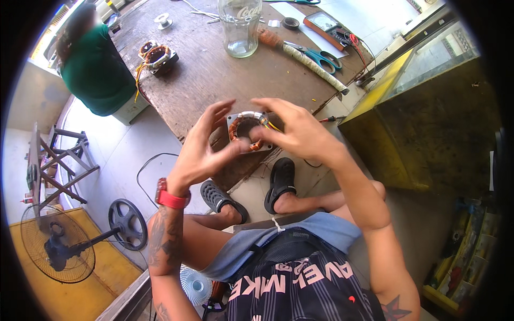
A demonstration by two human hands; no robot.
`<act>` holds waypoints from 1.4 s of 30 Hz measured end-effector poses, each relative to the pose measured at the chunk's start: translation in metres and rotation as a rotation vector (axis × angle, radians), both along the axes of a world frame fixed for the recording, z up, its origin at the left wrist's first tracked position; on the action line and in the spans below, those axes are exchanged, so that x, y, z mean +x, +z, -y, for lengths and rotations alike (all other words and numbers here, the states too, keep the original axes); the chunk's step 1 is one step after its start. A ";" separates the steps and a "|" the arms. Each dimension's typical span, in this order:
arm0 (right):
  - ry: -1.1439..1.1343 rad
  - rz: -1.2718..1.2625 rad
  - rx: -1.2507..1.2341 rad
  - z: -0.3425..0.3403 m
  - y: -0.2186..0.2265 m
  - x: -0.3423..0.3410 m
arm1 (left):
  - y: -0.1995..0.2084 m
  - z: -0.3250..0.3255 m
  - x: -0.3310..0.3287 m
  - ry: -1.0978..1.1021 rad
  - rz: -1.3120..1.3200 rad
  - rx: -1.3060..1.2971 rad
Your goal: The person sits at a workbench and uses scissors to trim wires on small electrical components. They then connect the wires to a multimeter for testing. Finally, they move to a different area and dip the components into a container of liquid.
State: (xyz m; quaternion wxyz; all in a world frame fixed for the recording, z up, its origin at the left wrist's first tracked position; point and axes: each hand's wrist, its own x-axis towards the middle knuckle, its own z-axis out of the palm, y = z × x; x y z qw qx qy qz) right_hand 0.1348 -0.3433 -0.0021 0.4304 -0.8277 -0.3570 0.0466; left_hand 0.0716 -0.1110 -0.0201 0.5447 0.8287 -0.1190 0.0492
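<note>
A motor stator (234, 126) with copper windings and a squarish metal frame lies at the near edge of the wooden table (198, 80). Yellow and dark lead wires show at its right side. My left hand (201, 147) is at its left, fingers apart and curved, the thumb reaching over the near part of the ring. From the right, my right hand (300, 131) hovers over the stator with spread fingers, its thumb slightly blurred near the windings. Neither hand visibly grips anything; whether the thumbs touch the coils I cannot tell.
Farther back stand a second stator (159, 60), a glass jar (240, 37), a wrapped stick (315, 68), teal scissors (325, 60), a multimeter (325, 25) and a white spool (163, 21). A person in green (99, 72) sits at left. A fan (59, 246) and yellow cabinet (412, 123) flank me.
</note>
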 end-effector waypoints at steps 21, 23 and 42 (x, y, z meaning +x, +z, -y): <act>-0.010 0.077 0.351 0.000 -0.026 -0.043 | 0.000 0.011 -0.019 0.038 0.398 0.420; -0.176 -0.184 0.205 0.000 -0.018 -0.057 | 0.006 0.016 -0.019 0.197 0.569 0.469; -0.131 0.468 0.275 0.003 0.063 -0.063 | -0.009 0.016 -0.024 -0.223 -0.203 -1.659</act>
